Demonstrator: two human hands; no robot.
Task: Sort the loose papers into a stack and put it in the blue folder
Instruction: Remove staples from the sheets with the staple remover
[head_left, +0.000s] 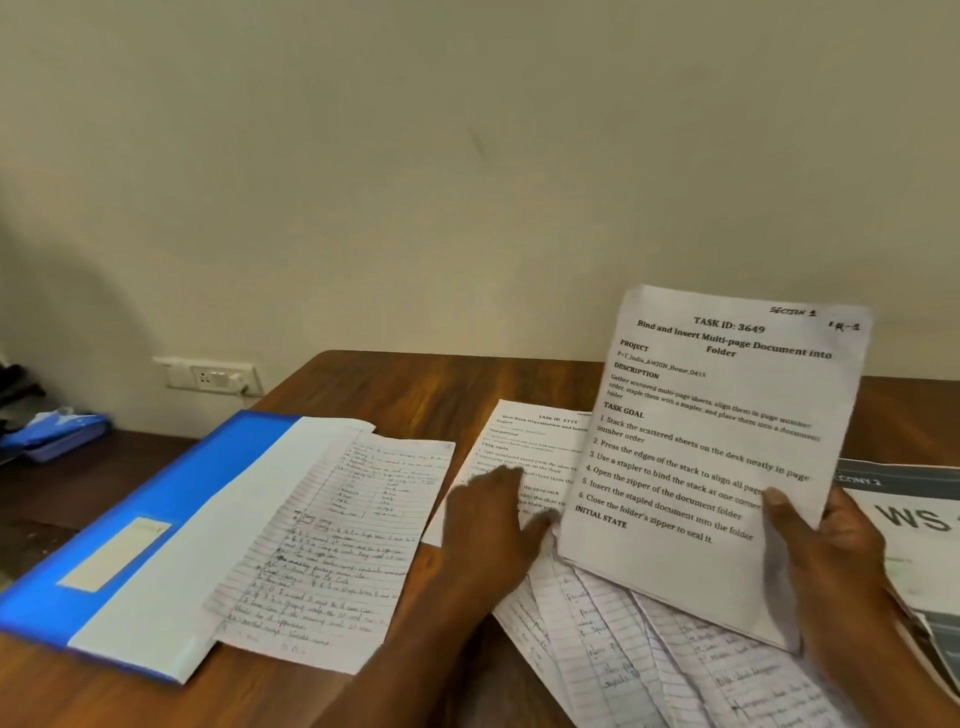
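My right hand (831, 561) holds a printed sheet headed "TASK ID: 3649" (711, 457) upright, thumb on its front near the lower right edge. My left hand (488, 525) lies flat with straight fingers on another printed sheet (530, 441) on the desk. Several lined handwritten pages (623, 649) lie fanned out beneath the raised sheet. One more handwritten page (332, 551) overlaps the right edge of the blue folder (156, 504), which lies shut at the left with a pale label on its cover.
The wooden desk (415, 395) meets a plain wall at the back. A grey booklet with large letters (914, 525) lies at the right edge under my right hand. A wall socket (213, 376) and a blue bundle (57, 434) sit at the far left.
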